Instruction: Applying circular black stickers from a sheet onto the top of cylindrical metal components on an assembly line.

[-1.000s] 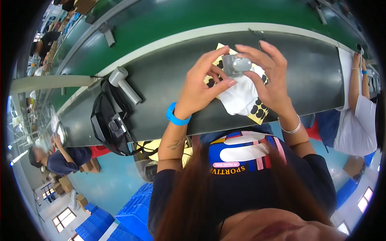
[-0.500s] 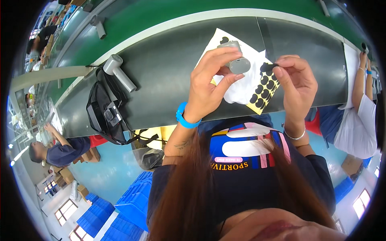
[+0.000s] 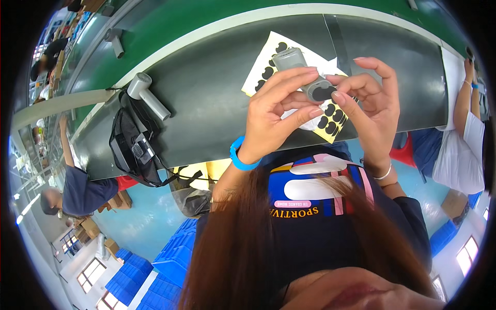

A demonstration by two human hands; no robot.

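Note:
My left hand point(image 3: 268, 111) is closed around a grey hair dryer point(image 3: 290, 59), its flat round end tilted toward me. A black sticker point(image 3: 323, 93) lies against that end, covering much of it. The thumb and index finger of my right hand point(image 3: 373, 106) pinch at the sticker's right edge; the other fingers are raised and spread. Beneath my hands lies a pale sticker sheet point(image 3: 268, 51) with yellow edges and rows of black cutouts. Crumpled white material point(image 3: 309, 124) rests on it, partly hidden by my left hand.
On the dark belt point(image 3: 206, 77) to the left lie another grey hair dryer point(image 3: 155, 103) and a black bag point(image 3: 123, 134). A third hair dryer point(image 3: 115, 42) stands on the green surface beyond. Co-workers sit at far left point(image 3: 85, 191) and right point(image 3: 454, 150).
My right hand has moved left, bringing the black sticker from beside the sheet onto the hair dryer's round end. My left hand has shifted the dryer slightly right, tilting its end.

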